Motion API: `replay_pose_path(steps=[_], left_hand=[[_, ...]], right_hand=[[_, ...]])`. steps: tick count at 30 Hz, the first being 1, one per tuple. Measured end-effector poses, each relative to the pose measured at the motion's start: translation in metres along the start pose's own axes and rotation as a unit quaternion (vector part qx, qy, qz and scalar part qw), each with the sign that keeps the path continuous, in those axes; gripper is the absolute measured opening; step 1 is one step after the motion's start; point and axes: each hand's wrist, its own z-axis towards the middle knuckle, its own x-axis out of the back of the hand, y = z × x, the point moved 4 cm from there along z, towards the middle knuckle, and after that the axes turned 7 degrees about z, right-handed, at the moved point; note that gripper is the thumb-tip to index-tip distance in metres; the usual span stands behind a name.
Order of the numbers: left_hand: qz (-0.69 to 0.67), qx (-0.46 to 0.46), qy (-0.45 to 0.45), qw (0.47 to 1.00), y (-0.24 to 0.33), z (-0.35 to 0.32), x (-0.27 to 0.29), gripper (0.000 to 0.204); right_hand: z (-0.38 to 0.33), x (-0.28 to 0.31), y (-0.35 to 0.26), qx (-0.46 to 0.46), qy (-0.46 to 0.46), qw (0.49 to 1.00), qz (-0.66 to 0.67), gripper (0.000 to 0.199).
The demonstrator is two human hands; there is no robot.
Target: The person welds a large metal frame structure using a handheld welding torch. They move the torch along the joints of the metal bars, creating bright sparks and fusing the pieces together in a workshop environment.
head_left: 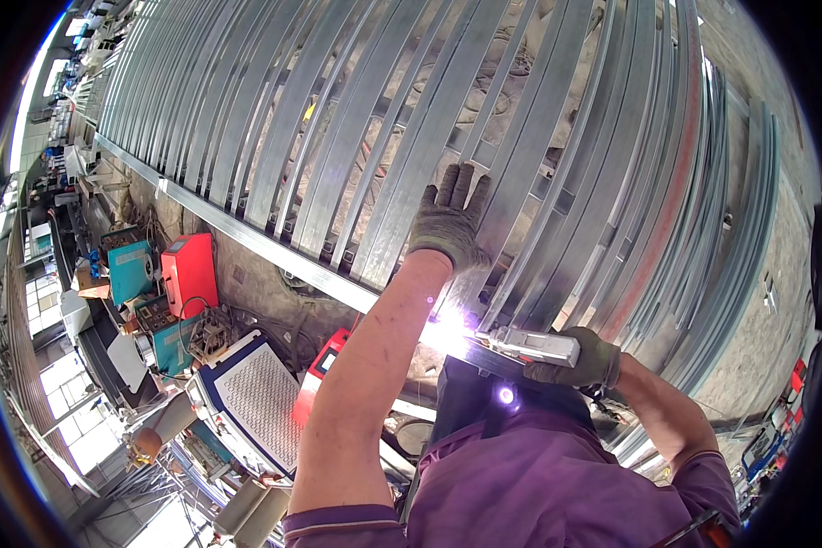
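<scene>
My left hand point(449, 217), in a dark grey work glove, lies flat with fingers spread on the grey metal tubes point(420, 155) of a long slatted frame. My right hand point(586, 359), also gloved, is wrapped round a silver handheld welding gun point(541, 346). The gun's nozzle points left at the near end of a tube, where it meets the frame's edge rail point(247, 234). A glaring white-violet weld light point(451, 331) burns there and hides the joint itself. My left forearm crosses over the edge rail.
Left of the frame stand a red machine box point(189, 272), teal machine boxes point(130, 271) and a white-and-blue cabinet with a perforated panel point(253, 402). Another red box point(318, 379) is beside my left forearm. Long loose metal profiles point(749, 201) lie at the right. Cables show beneath the slats.
</scene>
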Motion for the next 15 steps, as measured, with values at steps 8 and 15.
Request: replay_pose_path(steps=[8,15], left_hand=[[0.004,0.001,-0.004,1.000,-0.0001,0.0012,-0.0015,0.137],[0.001,0.002,-0.010,1.000,0.0006,0.0014,-0.0003,0.138]], right_hand=[[-0.0030,0.0031,-0.0034,-0.062,-0.022,0.998,0.010,0.075],[-0.0077,0.0044,-0.0044,-0.050,-0.016,0.999,0.011,0.077]])
